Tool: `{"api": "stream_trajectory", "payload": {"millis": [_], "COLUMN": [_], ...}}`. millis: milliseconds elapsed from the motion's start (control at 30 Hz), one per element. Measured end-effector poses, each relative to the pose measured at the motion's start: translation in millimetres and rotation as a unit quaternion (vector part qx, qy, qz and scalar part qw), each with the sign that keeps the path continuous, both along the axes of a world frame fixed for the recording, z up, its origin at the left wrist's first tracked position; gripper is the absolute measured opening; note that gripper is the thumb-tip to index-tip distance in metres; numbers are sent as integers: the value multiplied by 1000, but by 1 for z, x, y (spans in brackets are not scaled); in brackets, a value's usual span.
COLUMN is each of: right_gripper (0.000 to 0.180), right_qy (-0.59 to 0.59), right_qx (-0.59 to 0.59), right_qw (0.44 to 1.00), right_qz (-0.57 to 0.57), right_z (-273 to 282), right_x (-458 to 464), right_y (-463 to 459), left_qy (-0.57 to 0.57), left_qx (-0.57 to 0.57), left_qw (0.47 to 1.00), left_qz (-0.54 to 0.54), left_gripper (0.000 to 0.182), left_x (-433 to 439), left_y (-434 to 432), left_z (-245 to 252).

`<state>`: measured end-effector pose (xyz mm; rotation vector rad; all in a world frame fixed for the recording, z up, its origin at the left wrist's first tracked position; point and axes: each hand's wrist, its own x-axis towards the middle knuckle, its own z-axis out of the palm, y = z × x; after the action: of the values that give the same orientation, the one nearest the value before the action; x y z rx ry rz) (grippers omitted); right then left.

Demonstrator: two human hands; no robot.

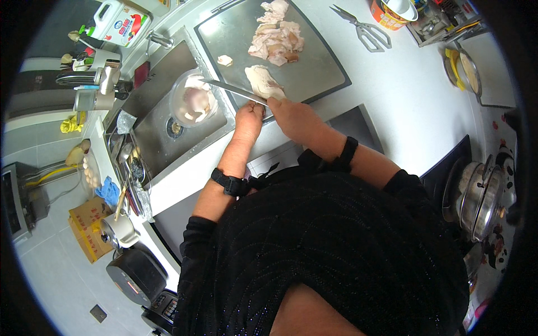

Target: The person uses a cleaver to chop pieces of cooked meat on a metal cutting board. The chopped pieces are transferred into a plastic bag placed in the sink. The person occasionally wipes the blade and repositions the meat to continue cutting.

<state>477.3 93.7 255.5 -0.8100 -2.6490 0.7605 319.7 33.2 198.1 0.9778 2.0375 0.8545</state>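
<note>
My right hand (292, 115) grips a kitchen knife (235, 90) near the front edge of a metal cutting board (319, 71). The blade points left, its tip over a clear bowl (174, 101) in the sink. Beside the blade's heel, my left hand (249, 122) has its fingers curled; whether they hold anything is hidden. A pale slab of raw meat (262, 81) lies just behind the knife. Farther back is a heap of sliced raw meat (277, 42), with one small piece (225, 61) apart to the left. More pale pieces of meat (195, 98) sit in the bowl.
The steel sink (155, 138) adjoins the board on the left, with a faucet (110, 80) at its far side. Kitchen scissors (365, 31) lie on the white counter (403, 113). A lidded steel pot (481, 201) stands at right. A utensil rack (130, 164) borders the sink's left end.
</note>
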Motion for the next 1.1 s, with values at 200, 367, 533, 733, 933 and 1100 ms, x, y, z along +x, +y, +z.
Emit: {"api": "stream_trajectory", "payload": {"millis": [200, 367, 533, 733, 933, 1100], "right_gripper": [10, 13, 17, 19, 20, 19], "right_qy": [-51, -94, -120, -193, -148, -114], "right_qx": [-1, -27, -1, 14, -61, -114], "right_qw": [998, 995, 992, 980, 987, 987], "right_qz": [28, 26, 42, 42, 16, 7], "right_z": [7, 12, 18, 28, 27, 26], "right_x": [19, 32, 39, 53, 49, 45], "right_y": [7, 14, 23, 33, 40, 44], "left_qy": [-178, -189, -217, -268, -199, 130], "left_qx": [37, 62, 64, 45, -48, -113], "left_qw": [979, 975, 969, 954, 978, 980], "left_qz": [90, 102, 98, 126, 28, -101], "left_gripper": [31, 27, 19, 19, 21, 39], "left_x": [3, 8, 10, 6, -12, -20], "left_y": [1, -2, -2, -8, -8, 4], "left_z": [-1, 6, 16, 31, 25, 40]}}
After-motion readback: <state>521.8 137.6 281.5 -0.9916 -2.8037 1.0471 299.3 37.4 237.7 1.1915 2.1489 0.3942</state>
